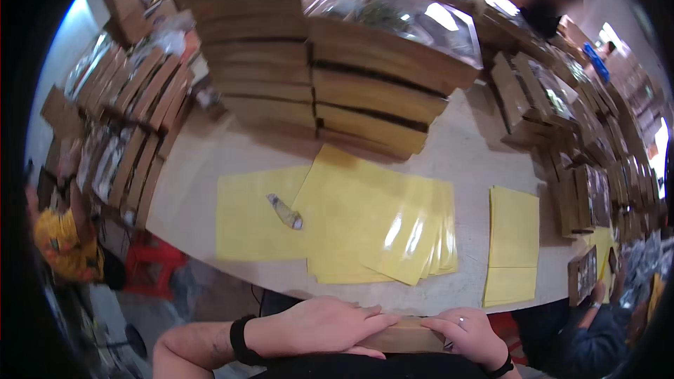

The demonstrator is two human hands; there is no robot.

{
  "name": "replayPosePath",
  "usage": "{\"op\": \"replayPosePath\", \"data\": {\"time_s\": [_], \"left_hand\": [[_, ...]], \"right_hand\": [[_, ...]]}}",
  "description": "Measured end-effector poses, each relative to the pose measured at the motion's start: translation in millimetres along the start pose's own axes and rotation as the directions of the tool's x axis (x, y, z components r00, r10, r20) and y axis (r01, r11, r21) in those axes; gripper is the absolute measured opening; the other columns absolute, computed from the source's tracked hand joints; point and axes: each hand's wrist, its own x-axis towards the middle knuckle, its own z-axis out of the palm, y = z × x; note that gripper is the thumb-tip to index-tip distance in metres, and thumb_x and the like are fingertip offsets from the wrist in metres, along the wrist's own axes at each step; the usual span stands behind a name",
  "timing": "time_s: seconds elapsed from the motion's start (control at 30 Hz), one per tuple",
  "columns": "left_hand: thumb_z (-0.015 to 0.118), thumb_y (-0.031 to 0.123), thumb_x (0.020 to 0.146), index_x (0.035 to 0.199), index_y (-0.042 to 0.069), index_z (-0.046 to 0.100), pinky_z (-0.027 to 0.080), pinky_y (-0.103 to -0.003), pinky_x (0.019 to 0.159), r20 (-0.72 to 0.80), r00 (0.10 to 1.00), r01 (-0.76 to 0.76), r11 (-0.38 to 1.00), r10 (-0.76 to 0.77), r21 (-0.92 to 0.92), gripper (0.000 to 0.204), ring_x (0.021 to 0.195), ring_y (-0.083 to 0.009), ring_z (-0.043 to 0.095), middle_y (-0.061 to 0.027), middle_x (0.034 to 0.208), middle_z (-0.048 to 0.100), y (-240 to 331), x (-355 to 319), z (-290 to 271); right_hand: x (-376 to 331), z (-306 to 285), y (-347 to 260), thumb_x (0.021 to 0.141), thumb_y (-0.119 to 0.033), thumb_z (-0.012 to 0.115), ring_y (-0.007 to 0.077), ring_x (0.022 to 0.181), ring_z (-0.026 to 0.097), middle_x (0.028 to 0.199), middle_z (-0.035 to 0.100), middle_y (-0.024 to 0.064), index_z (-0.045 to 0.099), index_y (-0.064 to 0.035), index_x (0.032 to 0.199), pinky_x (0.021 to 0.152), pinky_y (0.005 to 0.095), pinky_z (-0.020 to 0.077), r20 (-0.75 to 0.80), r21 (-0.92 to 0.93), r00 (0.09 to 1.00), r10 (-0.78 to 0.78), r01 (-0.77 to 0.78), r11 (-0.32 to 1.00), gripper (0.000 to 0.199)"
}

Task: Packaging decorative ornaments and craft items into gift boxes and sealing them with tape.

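Close to my body, at the table's front edge, I hold a brown cardboard box [401,339], seen only in part. My left hand [319,328] grips its left end, the thumb lying along the top. At the other end my right hand [469,335], with a ring on one finger, has its fingers curled round the box. Beyond my hands, glossy yellow sheets [358,203] lie fanned out on the pale table [232,144]. On the left sheets rests a small, slim, shiny object [284,212]; its kind cannot be made out.
A narrow stack of yellow sheets [512,238] lies to the right. Tall stacks of cardboard boxes [379,74] stand at the far side, more boxes [133,98] at left and right. A red stool [153,267] is below left. Other people sit at both sides; one is at the back.
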Motion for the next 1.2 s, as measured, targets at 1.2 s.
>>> {"op": "replayPosePath", "data": {"time_s": [1.2], "left_hand": [[0.048, 0.016, 0.091, 0.140, 0.010, 0.042, 0.054, -0.033, 0.084, -0.166, 0.980, -0.074, 0.975, 0.110, 0.207, 0.050, 0.104, -0.0303, 0.064, -0.0187, 0.120, 0.059, -9.4, -37.4, 29.9]], "right_hand": [[-50.2, 48.5, 3.3, 0.072, -0.030, 0.085, 0.0286, 0.098, 0.067, 0.108, 0.068, 0.0161, 0.061, -0.0044, 0.109, 0.087, 0.0379, 0.0537, -0.211, 0.173, 0.953, 0.218, -0.183, 0.968, 0.051]]}}
